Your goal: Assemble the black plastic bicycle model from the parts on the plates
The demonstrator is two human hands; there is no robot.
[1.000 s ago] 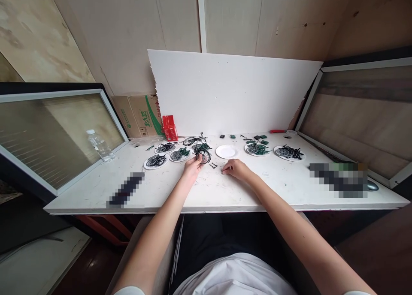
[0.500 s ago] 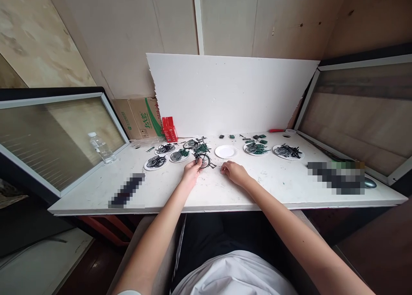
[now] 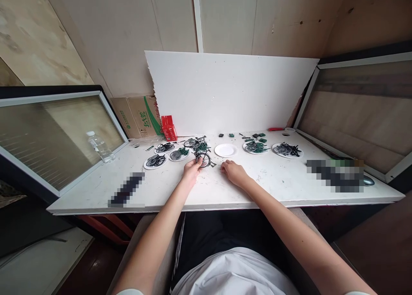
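A small black and green model bicycle [image 3: 202, 153] stands on the white table [image 3: 277, 188]. My left hand [image 3: 192, 170] is closed on its near wheel, thumb and fingers pinching the rim. My right hand [image 3: 232, 172] rests on the table just right of the bicycle, fingers curled down in a pinch; what they hold is too small to make out. A tiny dark part [image 3: 212, 164] lies on the table between my hands. An empty white paper plate [image 3: 225, 150] sits just beyond my right hand.
Several paper plates with dark wheels and green parts [image 3: 156, 161] [image 3: 179, 154] [image 3: 255, 147] [image 3: 287, 150] line the table's back. A red box [image 3: 169, 128], a cardboard carton [image 3: 140, 117], a water bottle [image 3: 99, 146] and a white board [image 3: 230, 93] stand behind. Glazed frames flank both sides.
My left hand lowered the bicycle's wheel to the table and drew slightly nearer. My right hand stayed curled on the table, shifting a little left.
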